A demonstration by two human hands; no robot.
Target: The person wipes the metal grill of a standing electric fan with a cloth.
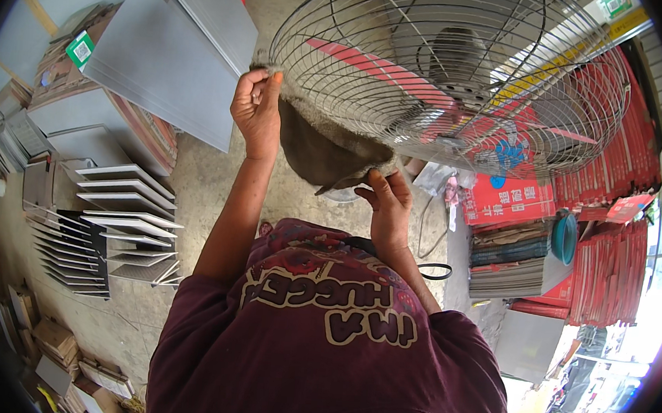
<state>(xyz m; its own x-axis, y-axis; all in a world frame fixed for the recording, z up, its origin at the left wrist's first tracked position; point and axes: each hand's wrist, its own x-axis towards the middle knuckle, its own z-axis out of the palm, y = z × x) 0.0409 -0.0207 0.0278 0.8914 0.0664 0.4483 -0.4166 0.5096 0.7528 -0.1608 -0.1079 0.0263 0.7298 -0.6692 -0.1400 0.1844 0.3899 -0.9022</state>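
A dusty grey-brown cloth (316, 144) hangs stretched between my two hands, its lower edge sagging. My left hand (257, 113) is raised and pinches the cloth's upper left corner between thumb and fingers. Lower down, my right hand (388, 207) grips the opposite end, with thumb and fingers closed on its edge. Just beyond the cloth stands a large fan (452, 104) with a round wire cage and red blades. The cage's near rim is close to the cloth; I cannot tell whether they touch.
Large grey boards (169, 57) lean at the far left. Below them, pale panels (134, 227) stand in a black rack (89, 266). On the right are stacked red cartons (606, 272), a red printed box (508, 200) and a teal basin (564, 238). Concrete floor (202, 190) lies between.
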